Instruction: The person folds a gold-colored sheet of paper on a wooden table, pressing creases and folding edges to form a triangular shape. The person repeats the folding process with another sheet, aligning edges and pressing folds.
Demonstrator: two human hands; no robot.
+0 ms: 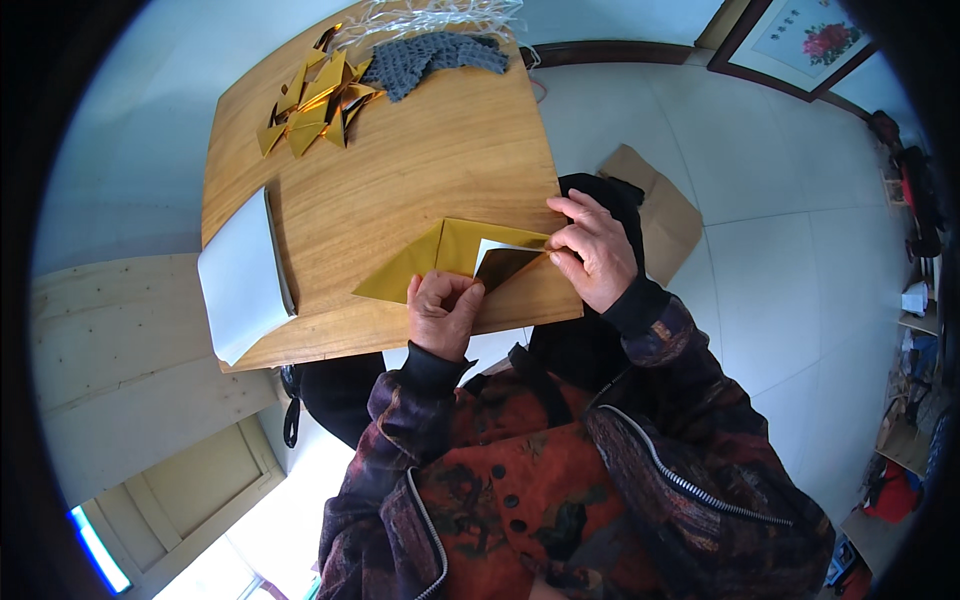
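Observation:
A sheet of gold foil paper (420, 256), partly folded and showing a white underside at one flap, lies at the near edge of the wooden table (420, 160). My left hand (443, 308) pinches its near edge around the middle, thumb against the dark, shaded fold. At the paper's right corner, my right hand (596, 248) grips the tip between thumb and forefinger, the other fingers held a little apart. To the left rests a stack of white-backed sheets (243, 278). Farther back sits a pile of folded gold paper pieces (318, 103).
A grey knitted cloth (437, 62) and a tangle of clear plastic strips (425, 18) lie at the table's far end. On the tiled floor to the right is a brown paper bag (660, 210). A framed flower picture (800, 45) stands by the far wall.

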